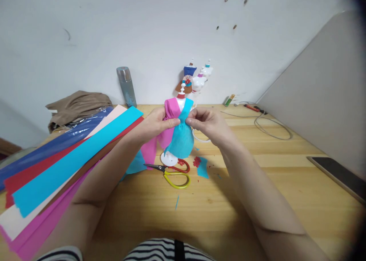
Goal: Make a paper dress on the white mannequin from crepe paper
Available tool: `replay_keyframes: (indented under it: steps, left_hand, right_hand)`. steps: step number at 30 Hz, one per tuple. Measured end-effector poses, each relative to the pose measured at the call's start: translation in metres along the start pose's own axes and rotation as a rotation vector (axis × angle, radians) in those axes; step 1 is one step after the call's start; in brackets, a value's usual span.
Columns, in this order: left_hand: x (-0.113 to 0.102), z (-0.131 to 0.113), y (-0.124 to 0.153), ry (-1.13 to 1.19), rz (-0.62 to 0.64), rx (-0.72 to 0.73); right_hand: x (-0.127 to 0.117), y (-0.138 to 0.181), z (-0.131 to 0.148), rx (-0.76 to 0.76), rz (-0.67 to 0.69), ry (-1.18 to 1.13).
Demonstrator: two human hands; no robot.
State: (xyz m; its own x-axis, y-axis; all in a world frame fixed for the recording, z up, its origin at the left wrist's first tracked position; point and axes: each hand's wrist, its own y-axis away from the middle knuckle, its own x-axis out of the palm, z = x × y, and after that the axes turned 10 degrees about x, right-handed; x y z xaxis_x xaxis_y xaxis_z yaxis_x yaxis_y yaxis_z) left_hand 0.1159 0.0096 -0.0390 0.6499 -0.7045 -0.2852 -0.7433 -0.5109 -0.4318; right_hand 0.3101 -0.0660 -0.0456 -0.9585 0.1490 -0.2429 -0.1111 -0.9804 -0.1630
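A small white dress-form mannequin [180,103] with a red collar stands in front of me, draped in crossed crepe paper. Pink crepe paper [171,106] covers one shoulder, and blue crepe paper [182,141] runs from the other shoulder down to a flared skirt. My left hand [157,123] wraps the pink side, its thumb pressed at the waist. With thumb and forefinger, my right hand [207,124] pinches the blue paper's edge at the waist. Scissors [161,168] with red and yellow handles lie below, beside the white round base [168,159].
Long coloured crepe strips [77,162] lie at left, partly under my left forearm. Behind are a brown cloth [81,103], a flask [127,87] and dressed mannequins [189,70]. A red paper flower [196,161] touches a blue scrap [203,169]. A phone [337,173] and cable [263,129] lie right.
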Motion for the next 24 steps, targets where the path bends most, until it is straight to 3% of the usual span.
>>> replay_keyframes:
  steps: [12,21,24]
  left_hand:
    - [0.006,-0.003,0.003,-0.047,-0.031,0.022]
    - [0.006,0.003,0.003,-0.01,-0.098,-0.004]
    - [0.005,0.005,0.002,0.056,-0.09,0.013]
  right_hand:
    - [0.012,0.005,0.003,0.009,-0.134,-0.031]
    - [0.022,0.015,0.001,-0.204,-0.288,0.228]
    - [0.024,0.018,0.003,-0.212,-0.294,0.272]
